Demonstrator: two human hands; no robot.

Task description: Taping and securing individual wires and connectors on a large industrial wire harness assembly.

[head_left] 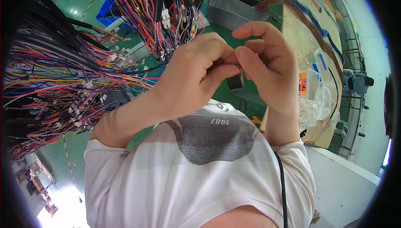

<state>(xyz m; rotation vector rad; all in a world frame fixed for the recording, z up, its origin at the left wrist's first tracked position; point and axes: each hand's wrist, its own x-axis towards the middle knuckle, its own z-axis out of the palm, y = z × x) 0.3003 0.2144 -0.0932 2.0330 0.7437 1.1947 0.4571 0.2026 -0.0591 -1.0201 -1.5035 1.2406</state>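
My left hand (198, 67) and my right hand (273, 67) meet in front of my chest. A small roll of black tape (235, 82) sits just under my left thumb tip, and my left thumb and fingers close on its upper edge. My right thumb points in to the left fingertips. The right index finger arches up, apart from the thumb, while the other right fingers curl in beside the roll. A small bit of red shows between the hands. What lies between the fingertips is mostly hidden.
Thick bundles of coloured wires (142, 15) with white connectors hang ahead and to the left, among black sleeved bundles (58, 48). At right stands a wooden table (294, 31) with brown and blue cables (307, 12), a clear plastic bin (310, 84) and a bag. Another person (357, 82) is far right.
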